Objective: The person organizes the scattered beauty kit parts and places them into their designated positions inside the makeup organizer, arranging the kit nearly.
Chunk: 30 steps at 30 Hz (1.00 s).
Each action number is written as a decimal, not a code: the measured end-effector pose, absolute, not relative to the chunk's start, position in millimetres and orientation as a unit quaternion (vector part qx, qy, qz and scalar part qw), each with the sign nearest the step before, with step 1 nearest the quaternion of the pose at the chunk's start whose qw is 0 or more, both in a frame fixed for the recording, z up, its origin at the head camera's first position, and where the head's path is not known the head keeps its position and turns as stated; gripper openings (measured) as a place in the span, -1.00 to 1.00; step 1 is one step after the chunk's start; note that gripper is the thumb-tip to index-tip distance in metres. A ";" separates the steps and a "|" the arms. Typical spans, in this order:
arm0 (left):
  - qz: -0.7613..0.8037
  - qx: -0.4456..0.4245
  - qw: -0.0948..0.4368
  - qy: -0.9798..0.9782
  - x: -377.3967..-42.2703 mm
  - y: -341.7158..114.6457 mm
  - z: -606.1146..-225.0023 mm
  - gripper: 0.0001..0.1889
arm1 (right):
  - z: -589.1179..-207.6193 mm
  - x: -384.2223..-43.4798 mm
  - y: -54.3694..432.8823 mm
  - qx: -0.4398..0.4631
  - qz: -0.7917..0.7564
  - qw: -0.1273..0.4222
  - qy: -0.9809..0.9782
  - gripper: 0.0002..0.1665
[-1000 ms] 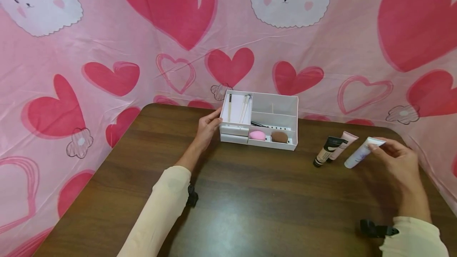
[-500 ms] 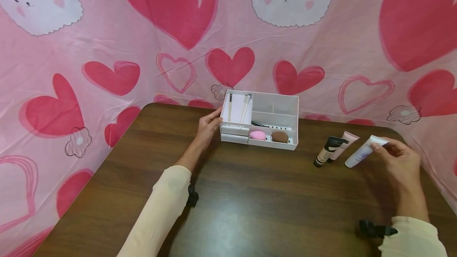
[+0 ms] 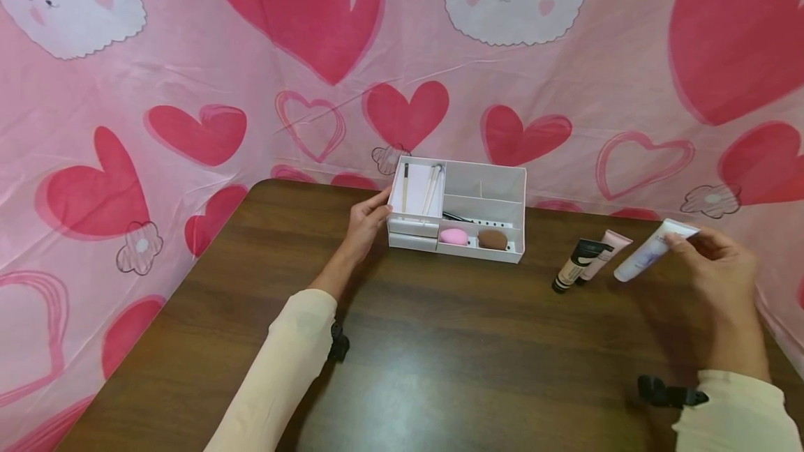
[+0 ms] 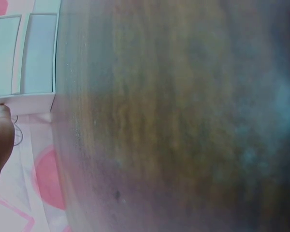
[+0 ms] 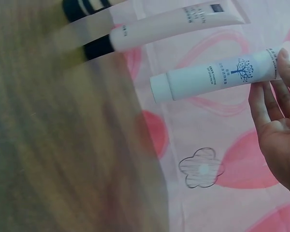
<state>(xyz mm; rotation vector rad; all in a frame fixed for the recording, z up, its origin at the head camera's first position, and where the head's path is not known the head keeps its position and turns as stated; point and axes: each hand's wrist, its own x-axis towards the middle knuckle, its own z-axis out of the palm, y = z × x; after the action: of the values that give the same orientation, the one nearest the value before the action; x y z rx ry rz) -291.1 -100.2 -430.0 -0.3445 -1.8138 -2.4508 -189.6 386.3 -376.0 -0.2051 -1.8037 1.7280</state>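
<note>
My left hand (image 3: 367,225) touches the left side wall of a white desktop organizer (image 3: 516,218), its fingertips against that wall. In the left wrist view, fingertips (image 4: 3,110) rest at the side of the organizer's drawer unit (image 4: 38,58). At the right, my right hand (image 3: 728,267) pinches a white cream tube (image 3: 650,254) by its flat crimped end, thumb on the near face and fingers behind. The tube tilts, cap end down, off the table; a blue tree print (image 5: 242,70) shows. Left of it, a black-and-beige tube (image 3: 574,268) and a pink tube (image 3: 606,254) stand on their caps.
Brushes (image 3: 432,187) lie in the organizer's top left tray. A pink makeup sponge (image 3: 453,236) and a brown sponge (image 3: 493,239) sit in its front compartment, a black pencil-like stick (image 3: 457,217) behind. A heart-print cloth (image 3: 402,117) hangs behind the wooden table (image 3: 440,340).
My right hand has raised the white cream tube off the table and moved it slightly right and up. The left hand and the organizer stay in place.
</note>
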 end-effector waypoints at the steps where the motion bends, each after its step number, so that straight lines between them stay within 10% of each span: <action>1: -0.799 -0.113 0.037 -0.590 -291.2 -100.1 -430.0 -0.49 | -373.4 -190.2 385.7 -0.080 0.646 0.318 -0.689 -0.59; 30: -0.803 -0.107 0.035 -0.585 -290.5 -99.9 -430.3 -0.49 | -280.0 -210.0 362.9 0.030 0.725 0.348 -0.594 -0.76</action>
<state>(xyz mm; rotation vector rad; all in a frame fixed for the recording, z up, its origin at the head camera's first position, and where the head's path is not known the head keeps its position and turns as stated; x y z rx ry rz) -290.5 -99.9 -430.3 -0.3275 -1.7972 -2.4691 -210.0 362.9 -280.0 0.0776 -1.5392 1.8802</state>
